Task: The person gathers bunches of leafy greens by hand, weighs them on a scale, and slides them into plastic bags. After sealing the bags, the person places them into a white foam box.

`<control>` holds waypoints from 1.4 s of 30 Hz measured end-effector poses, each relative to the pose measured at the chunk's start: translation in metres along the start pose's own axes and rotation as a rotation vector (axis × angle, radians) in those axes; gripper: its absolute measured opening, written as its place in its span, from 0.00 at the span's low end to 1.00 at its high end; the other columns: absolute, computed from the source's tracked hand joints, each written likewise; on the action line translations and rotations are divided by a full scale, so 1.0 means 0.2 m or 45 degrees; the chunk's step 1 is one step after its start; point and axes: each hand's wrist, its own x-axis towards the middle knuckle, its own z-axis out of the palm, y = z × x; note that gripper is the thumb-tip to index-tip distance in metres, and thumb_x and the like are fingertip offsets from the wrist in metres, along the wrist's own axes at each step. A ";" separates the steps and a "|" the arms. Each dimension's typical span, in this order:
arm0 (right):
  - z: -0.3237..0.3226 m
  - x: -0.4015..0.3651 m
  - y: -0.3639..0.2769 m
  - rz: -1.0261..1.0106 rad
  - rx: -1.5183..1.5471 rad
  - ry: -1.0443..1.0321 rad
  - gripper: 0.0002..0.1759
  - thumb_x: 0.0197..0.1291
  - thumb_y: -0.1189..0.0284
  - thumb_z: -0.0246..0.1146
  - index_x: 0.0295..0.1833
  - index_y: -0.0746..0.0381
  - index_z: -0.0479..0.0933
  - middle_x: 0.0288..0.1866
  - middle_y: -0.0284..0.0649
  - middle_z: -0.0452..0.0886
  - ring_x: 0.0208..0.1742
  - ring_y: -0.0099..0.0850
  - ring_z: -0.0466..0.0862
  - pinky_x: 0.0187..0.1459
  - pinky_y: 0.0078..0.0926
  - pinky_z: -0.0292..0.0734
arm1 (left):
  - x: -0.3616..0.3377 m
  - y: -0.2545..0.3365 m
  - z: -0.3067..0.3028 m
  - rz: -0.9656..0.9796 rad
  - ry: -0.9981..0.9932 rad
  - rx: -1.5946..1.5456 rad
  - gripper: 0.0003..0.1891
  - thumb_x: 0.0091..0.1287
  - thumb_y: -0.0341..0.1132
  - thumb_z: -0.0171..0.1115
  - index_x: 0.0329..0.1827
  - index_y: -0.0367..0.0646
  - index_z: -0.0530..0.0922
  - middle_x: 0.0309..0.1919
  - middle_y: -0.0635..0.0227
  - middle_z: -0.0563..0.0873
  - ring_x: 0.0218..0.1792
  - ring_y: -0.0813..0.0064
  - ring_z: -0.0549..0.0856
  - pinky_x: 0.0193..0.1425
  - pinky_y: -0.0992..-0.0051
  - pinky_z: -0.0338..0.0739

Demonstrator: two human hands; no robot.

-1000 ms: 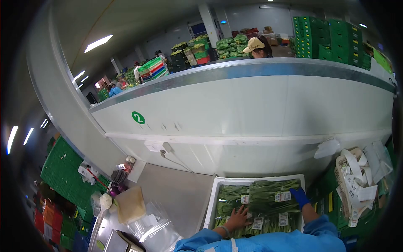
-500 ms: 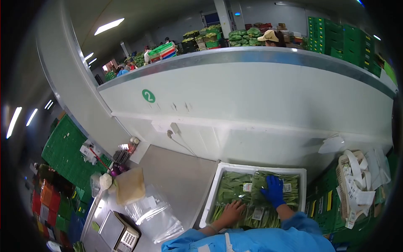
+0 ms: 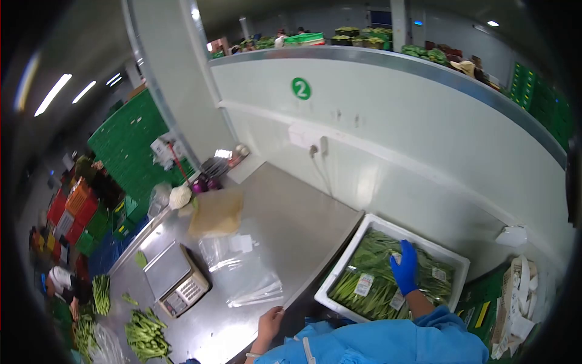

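A white foam box (image 3: 456, 261) holds clear bags of leafy greens (image 3: 376, 273) with white labels. My right hand (image 3: 406, 270), in a blue glove, rests on the bagged greens toward the box's right side with its fingers stretched out. It grips nothing that I can see. My bare left hand (image 3: 270, 323) is outside the box, by the front edge of the steel table (image 3: 303, 249). Its fingers are loosely extended, and nothing shows in them. Flat clear plastic bags (image 3: 245, 273) lie on the table just beyond that hand.
A scale (image 3: 182, 285) stands on the table's left part, near loose green stalks (image 3: 147, 335). Farther back are a brown sheet (image 3: 216, 213) and purple onions (image 3: 206, 184). A basket of paper strips (image 3: 515, 297) stands at right. A white partition (image 3: 388, 133) runs behind.
My left hand has left the greens and moved out of the box to the table edge. My right hand stays on the bags. The view has turned left.
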 end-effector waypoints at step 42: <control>2.13 -2.18 -4.54 -0.977 0.779 -2.054 0.35 0.52 0.58 0.67 0.62 0.65 0.68 0.47 0.50 0.80 0.56 0.49 0.74 0.54 0.42 0.72 | -0.91 -2.29 -2.48 -1.094 1.412 -1.207 0.23 0.67 0.42 0.58 0.60 0.37 0.69 0.46 0.63 0.80 0.41 0.73 0.82 0.41 0.74 0.82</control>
